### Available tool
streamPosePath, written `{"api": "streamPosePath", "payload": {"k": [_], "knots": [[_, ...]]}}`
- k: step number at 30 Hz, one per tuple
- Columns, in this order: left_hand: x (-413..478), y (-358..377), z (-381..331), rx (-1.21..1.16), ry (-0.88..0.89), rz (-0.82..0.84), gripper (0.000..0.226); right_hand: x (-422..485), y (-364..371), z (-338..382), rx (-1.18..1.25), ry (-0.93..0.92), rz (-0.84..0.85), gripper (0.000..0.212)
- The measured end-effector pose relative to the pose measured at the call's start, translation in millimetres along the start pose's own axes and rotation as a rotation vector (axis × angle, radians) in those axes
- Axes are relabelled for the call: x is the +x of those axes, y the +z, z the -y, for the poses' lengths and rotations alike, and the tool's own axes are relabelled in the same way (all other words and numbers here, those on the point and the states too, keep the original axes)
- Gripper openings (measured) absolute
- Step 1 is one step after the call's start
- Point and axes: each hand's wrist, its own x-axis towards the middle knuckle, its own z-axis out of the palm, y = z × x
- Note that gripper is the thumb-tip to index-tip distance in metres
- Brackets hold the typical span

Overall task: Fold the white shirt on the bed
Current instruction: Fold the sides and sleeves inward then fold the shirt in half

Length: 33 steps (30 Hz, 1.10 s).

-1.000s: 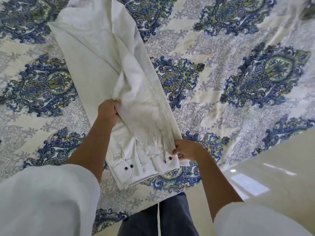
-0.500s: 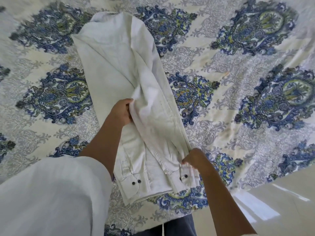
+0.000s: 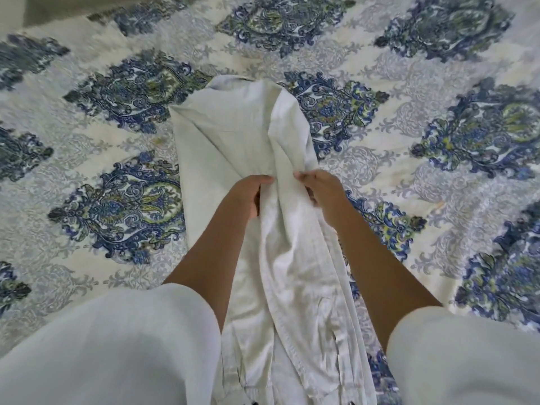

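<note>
white shirt (image 3: 233,135) lies lengthwise on the bed (image 3: 415,171), narrowed into a long strip. far end points away from the person, near end runs down between the forearms and off the bottom edge. both hands meet at about mid-length, close together, not touching each other. left hand (image 3: 248,195) is curled into the cloth, fingers tucked under a raised fold. right hand (image 3: 321,188) pinches the ridge of the same bunched fold from the other side. cloth between them stands up in a crease, while the far half lies flat on the bed. the grip looks taken at the middle so the strip can be doubled over there, or so the long sleeve layer (image 3: 301,287) on top can be straightened; cannot tell which. holding both sides of the fold probably keeps the layers from sliding apart.

hidden: fingertips of both hands are under or behind cloth, so how deep the grip goes is unclear. cuffs are cut off at the bottom, leaving only a couple of dark dots (image 3: 254,402) at the edge, likely buttons. person's white sleeves (image 3: 117,346) cover the lower corners and blend with the shirt. far end is blurred, so cannot tell if the collar is up or under. blue medallion pattern on the bed is smeared by motion. grey-green patch (image 3: 87,7) top left, unidentifiable.
</note>
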Motion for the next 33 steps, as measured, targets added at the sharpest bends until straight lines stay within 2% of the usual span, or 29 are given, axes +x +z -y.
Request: {"api": "streamPosePath", "payload": {"k": [2, 4, 5, 6, 8, 11, 13, 16, 18, 19, 21, 23, 26, 28, 29, 30, 33], "knots": [[8.1, 4.9, -2.9, 0.011, 0.055, -0.074, 0.022, 17.7, 12.3, 15.7, -0.112, -0.103, 0.010, 0.024], [13.6, 6.8, -1.1, 0.087, 0.196, -0.246, 0.008, 30.8, 22.0, 25.7, -0.380, -0.192, 0.020, 0.024], [15.0, 6.3, 2.4, 0.084, 0.276, -0.326, 0.016, 37.7, 24.5, 28.6, -0.498, -0.211, 0.000, 0.020], [16.0, 4.6, 7.4, 0.052, 0.338, -0.387, 0.024, 45.2, 23.7, 30.4, -0.533, -0.213, -0.039, 0.019], [16.5, -2.9, 22.3, -0.085, 0.396, -0.473, 0.031, 54.7, 15.5, 31.7, -0.418, -0.120, -0.141, 0.020], [16.9, -11.5, 35.8, -0.089, 0.441, -0.575, 0.020, 62.4, 9.4, 20.7, -0.434, 0.010, -0.124, 0.004], [19.6, -15.9, 35.2, 0.070, 0.513, -0.579, 0.014, 63.7, 13.9, 15.5, -0.351, -0.021, -0.113, 0.014], [29.1, -22.3, 22.7, 0.558, 0.643, -0.556, 0.029, 65.4, 23.4, 24.3, -0.219, -0.094, -0.103, 0.017], [34.3, -25.5, 13.1, 0.800, 0.650, -0.551, 0.021, 69.0, 28.7, 33.1, -0.206, -0.144, -0.076, 0.020], [37.8, -28.4, 8.8, 0.819, 0.625, -0.560, 0.020, 71.9, 30.9, 36.1, -0.195, -0.164, -0.065, 0.018], [44.3, -34.3, 2.4, 0.666, 0.536, -0.564, 0.024, 79.7, 32.2, 39.0, -0.084, -0.157, -0.068, 0.013], [47.3, -34.2, 1.1, 0.570, 0.492, -0.563, 0.026, 83.7, 31.5, 40.7, 0.006, -0.085, -0.102, 0.019], [44.7, -22.2, -3.2, 0.711, 0.622, -0.530, 0.023, 81.2, 32.5, 47.3, -0.095, -0.062, -0.069, 0.013], [45.9, -16.7, -7.6, 0.870, 0.656, -0.490, 0.020, 78.9, 37.0, 53.8, -0.030, -0.102, -0.036, 0.013], [49.5, -17.6, -9.7, 0.865, 0.644, -0.487, 0.018, 81.2, 38.6, 57.1, 0.016, -0.135, -0.039, 0.019], [50.6, -20.0, -14.4, 0.755, 0.611, -0.493, 0.016, 83.1, 39.6, 62.1, 0.029, -0.174, -0.045, 0.024], [48.4, -27.9, -24.6, 0.147, 0.497, -0.459, 0.020, 100.0, 41.5, 76.3, -0.073, -0.265, -0.092, 0.028]]}}
